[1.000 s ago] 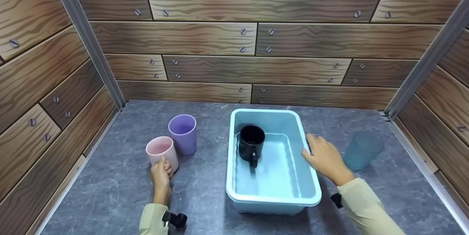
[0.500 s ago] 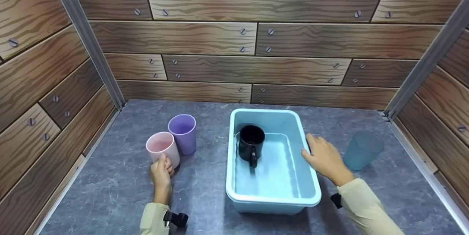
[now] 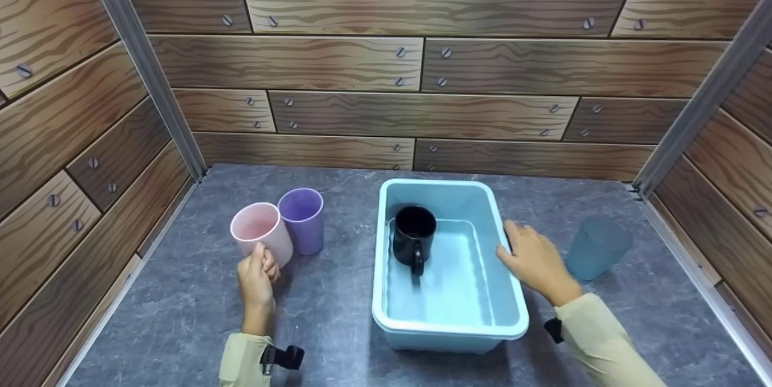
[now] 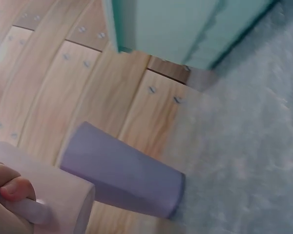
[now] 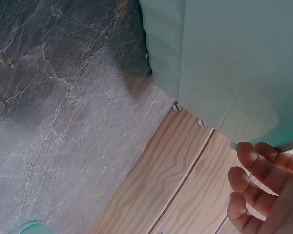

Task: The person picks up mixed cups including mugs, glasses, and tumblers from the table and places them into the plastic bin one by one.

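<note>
My left hand (image 3: 256, 275) grips a pink mug (image 3: 271, 241) by its handle (image 4: 31, 210); the mug is tilted a little and raised off the table. Right beside it stands a purple tumbler (image 3: 305, 229), upright and overlapped by the mug in the head view. My right hand (image 3: 538, 263) holds the right rim of a light blue plastic basin (image 3: 449, 331), thumb over the rim and curled fingers (image 5: 247, 155) under it on the outside. Inside the basin, at the left, a black mug (image 3: 404, 245) stands with its handle facing me.
A translucent teal cup (image 3: 598, 248) stands to the right of my right hand. The grey marbled tabletop (image 3: 175, 302) is bounded by wood-patterned walls (image 3: 356, 113) at the back and both sides, with metal posts in the corners.
My left hand has lifted the pink mug up and slightly left, with its mouth tilting. The right hand, basin, black mug and other cups have stayed put.
</note>
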Tool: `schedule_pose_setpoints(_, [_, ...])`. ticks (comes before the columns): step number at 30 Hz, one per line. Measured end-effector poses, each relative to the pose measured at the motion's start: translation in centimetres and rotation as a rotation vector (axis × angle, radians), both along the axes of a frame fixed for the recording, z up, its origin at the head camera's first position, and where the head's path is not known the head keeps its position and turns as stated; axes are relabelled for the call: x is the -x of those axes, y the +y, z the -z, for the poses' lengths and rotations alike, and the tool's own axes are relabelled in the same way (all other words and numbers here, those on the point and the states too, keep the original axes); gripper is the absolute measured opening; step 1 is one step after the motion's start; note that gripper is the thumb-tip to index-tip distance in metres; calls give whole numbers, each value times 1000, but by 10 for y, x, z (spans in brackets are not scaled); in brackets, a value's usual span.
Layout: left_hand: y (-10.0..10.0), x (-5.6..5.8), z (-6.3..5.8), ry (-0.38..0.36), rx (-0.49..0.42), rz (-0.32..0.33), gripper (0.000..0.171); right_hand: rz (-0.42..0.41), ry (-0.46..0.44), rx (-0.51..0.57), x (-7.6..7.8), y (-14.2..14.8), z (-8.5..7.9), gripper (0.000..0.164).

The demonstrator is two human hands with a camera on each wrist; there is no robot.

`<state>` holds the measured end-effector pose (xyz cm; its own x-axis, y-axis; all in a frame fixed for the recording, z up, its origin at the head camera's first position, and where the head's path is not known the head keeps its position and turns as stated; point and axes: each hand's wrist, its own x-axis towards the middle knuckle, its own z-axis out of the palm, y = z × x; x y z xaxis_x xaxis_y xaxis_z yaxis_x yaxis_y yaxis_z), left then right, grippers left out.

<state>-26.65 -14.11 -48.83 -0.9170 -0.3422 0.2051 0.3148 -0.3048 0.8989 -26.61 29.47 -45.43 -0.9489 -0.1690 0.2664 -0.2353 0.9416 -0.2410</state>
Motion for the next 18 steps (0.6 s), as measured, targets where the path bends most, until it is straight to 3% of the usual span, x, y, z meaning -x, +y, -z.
schedule_pose_setpoints(9, [5, -8, -29, 114, 0, 77, 45, -3, 4, -10, 0, 0, -1, 32])
schedule_pose_setpoints(18, [17, -10, -53, 131, 23, 82, 47, -8, 10, -3, 0, 0, 0, 25])
